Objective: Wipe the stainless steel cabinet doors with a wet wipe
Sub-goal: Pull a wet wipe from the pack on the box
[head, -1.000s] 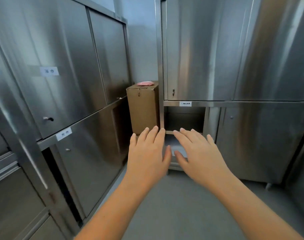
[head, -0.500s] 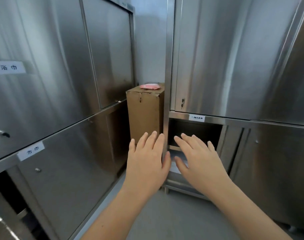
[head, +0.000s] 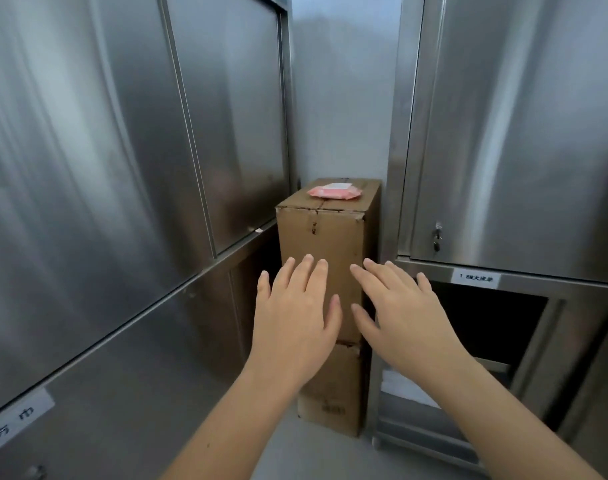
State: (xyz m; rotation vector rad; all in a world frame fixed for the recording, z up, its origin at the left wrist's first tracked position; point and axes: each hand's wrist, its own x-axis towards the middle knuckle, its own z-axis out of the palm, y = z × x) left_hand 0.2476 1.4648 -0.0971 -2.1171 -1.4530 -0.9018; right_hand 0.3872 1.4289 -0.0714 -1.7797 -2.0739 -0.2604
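A pink wet wipe pack [head: 334,192] lies flat on top of a tall cardboard box [head: 321,237] in the corner. Stainless steel cabinet doors fill the left side [head: 88,168] and the right side [head: 510,133]. My left hand [head: 295,313] and my right hand [head: 403,313] are stretched out side by side in front of the box, fingers straight and spread, palms down. Both hands hold nothing and are well below the pack.
The right cabinet has an open lower compartment [head: 486,327] with white folded cloth [head: 406,386] on its shelf. White labels sit on the left cabinet rail [head: 18,419] and the right rail [head: 475,278]. A grey wall stands behind the box; grey floor lies below.
The view has moved closer to the corner, so the box and pack look larger. Both hands stay stretched out and now lie in front of the box instead of the open compartment.
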